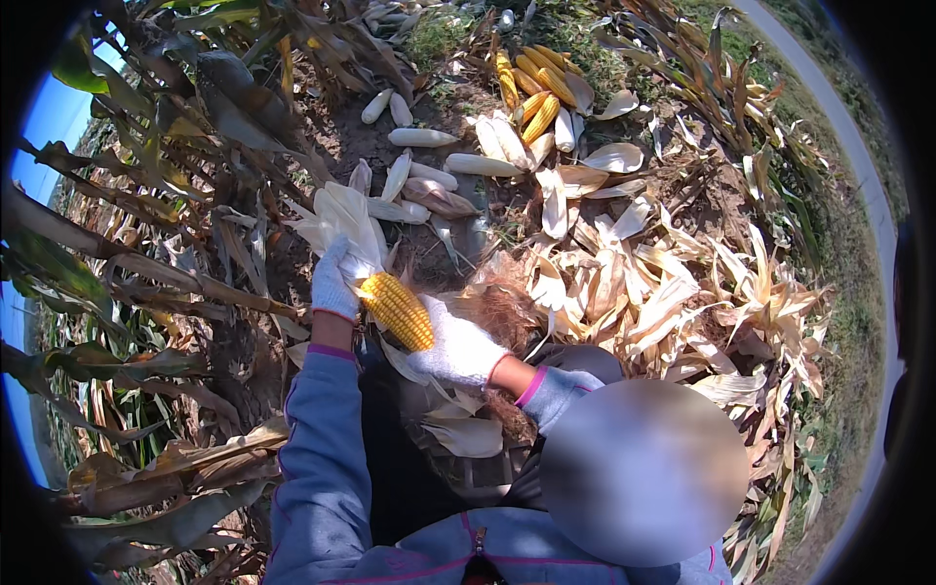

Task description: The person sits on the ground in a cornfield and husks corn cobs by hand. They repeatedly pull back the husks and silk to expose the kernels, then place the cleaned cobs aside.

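In front of my body, a yellow corn ear (398, 311) lies slanted between my hands, its kernels bare. Pale dry husk (340, 216) is folded back from its upper left end. My left hand (335, 281), in a white knit glove, grips the ear at that end, where the husk gathers. Against the ear's lower right end is my right hand (462, 344), gloved likewise and closed around it; some of its fingers are hidden. A loose husk leaf (464, 431) rests below, between my legs.
Several husked yellow ears (545, 77) are piled on the soil ahead. Ears still in pale husk (422, 137) lie scattered to their left. A heap of stripped husks (629, 285) spreads at my right. Dry cornstalks (146, 263) stand close on the left; a paved path (855, 139) curves along the far right.
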Motion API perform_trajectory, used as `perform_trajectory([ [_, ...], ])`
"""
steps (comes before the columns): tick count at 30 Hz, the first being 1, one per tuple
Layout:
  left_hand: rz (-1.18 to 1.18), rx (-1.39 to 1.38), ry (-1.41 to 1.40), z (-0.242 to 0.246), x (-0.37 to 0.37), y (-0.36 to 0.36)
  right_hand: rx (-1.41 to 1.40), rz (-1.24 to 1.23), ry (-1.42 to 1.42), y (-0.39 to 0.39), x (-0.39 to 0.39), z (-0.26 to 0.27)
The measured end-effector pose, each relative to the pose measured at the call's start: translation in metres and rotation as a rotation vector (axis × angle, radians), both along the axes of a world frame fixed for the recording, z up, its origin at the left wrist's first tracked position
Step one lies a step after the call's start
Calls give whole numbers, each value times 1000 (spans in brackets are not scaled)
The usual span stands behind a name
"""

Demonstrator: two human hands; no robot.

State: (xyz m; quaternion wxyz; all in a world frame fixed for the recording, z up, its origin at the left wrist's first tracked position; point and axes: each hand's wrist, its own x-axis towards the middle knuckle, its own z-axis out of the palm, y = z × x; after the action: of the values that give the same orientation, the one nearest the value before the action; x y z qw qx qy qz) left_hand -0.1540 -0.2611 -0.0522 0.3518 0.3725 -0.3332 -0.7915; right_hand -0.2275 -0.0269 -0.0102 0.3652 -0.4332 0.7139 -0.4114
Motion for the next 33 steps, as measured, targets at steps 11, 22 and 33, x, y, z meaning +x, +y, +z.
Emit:
perform_trajectory([
  [11, -548, 133, 18, -4, -19, 53, -227, -413, -277, -20, -59, -50],
  [22, -439, -192, -62, -4, -41, 75, -268, -392, 116, -35, -68, -17],
  [33, -539, -322, -86, -2, -37, 65, -124, -551, 389, -68, -75, 9],
])
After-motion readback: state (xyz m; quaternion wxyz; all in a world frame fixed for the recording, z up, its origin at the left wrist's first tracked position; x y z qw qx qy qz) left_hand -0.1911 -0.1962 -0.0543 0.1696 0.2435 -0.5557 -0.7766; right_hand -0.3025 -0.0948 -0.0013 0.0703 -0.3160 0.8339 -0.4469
